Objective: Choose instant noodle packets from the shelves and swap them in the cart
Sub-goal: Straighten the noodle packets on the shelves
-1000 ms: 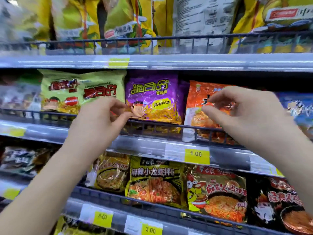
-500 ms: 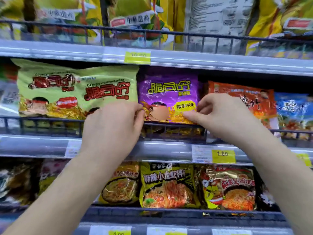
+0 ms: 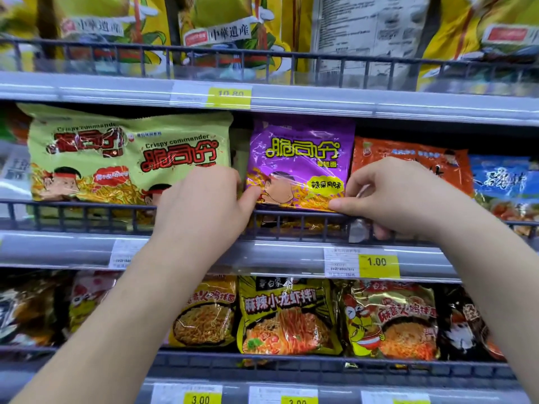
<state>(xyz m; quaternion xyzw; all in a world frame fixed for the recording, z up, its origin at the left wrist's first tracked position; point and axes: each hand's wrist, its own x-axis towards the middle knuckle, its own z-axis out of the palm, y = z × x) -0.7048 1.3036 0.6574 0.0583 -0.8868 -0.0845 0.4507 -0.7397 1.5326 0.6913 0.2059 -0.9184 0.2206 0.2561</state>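
A purple noodle packet [image 3: 300, 158] stands upright on the middle shelf behind a dark wire rail [image 3: 87, 212]. My left hand [image 3: 201, 205] pinches its lower left corner, thumb on the front. My right hand [image 3: 399, 196] pinches its lower right corner, thumb along the bottom edge. Green packets [image 3: 128, 158] stand to its left, an orange packet [image 3: 408, 153] to its right. No cart is in view.
Large yellow bags [image 3: 233, 30] fill the top shelf behind another rail. The lower shelf holds yellow noodle packets [image 3: 288, 313] and a dark one [image 3: 463, 325]. Yellow price tags [image 3: 377, 262] line the shelf edges. A blue packet [image 3: 504, 182] sits at far right.
Both hands closed in on the purple packet from its sides and now grip its bottom corners. The view shifted so the packet sits nearer the centre.
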